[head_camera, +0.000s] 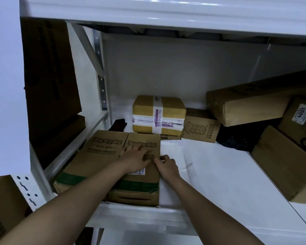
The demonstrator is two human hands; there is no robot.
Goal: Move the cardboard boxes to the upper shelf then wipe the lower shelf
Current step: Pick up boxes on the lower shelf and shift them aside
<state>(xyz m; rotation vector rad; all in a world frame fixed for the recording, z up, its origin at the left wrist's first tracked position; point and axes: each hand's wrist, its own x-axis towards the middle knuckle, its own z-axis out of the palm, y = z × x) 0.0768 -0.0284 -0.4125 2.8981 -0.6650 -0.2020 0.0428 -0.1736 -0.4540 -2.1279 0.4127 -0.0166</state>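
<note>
Near-left on lower shelf (pixel 210 167): flat box (pixel 141 174). Left hand (pixel 135 159) flat on top; right hand (pixel 166 166) curled at right edge. Risk: slipping during lift, grip one-sided.

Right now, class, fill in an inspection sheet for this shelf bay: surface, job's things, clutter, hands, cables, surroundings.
Surface: lower shelf, white, bare at the middle.
Job's things: two printed boxes side by side at front left; taped box at the back; small box beside it; long box and more stacked right.
Clutter: dark cloth at back left; black item at right.
Hands: left hand rests flat on the nearer printed box; right hand curls at its right edge.
Cables: nothing seen.
Surroundings: upper shelf overhead; boxes outside the frame at left.
</note>
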